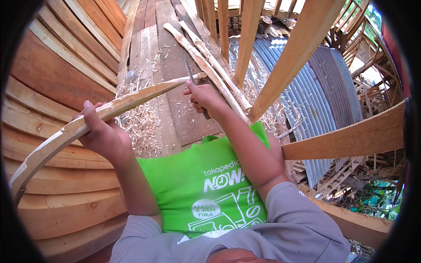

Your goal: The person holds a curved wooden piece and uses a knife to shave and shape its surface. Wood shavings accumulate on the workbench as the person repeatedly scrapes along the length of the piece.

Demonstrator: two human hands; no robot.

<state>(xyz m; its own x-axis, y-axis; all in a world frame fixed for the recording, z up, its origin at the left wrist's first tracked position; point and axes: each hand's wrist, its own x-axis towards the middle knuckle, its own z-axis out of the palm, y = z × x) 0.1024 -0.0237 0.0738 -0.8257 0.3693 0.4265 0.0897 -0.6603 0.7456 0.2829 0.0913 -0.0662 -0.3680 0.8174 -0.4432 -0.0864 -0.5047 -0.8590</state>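
My left hand (106,136) is wrapped round a long, pale wooden pole (140,95), with the thumb on top. The pole slants from the lower left up to the middle, its surface partly pared, and its far end lies near the floorboards. In my right hand (205,100) is a knife (188,70), gripped in the fist. Its thin blade points up and away, beside the pole's far part; whether it touches the wood I cannot tell. A green bag (175,184) with white print covers my lap below both hands.
Two more peeled poles (210,70) lie on the plank floor (169,125) ahead. Curled wood shavings (140,131) are heaped around, near a clear cup (131,76). A board wall (61,65) rises on the left. Upright timber posts (298,55) and corrugated metal sheets (307,87) stand to the right.
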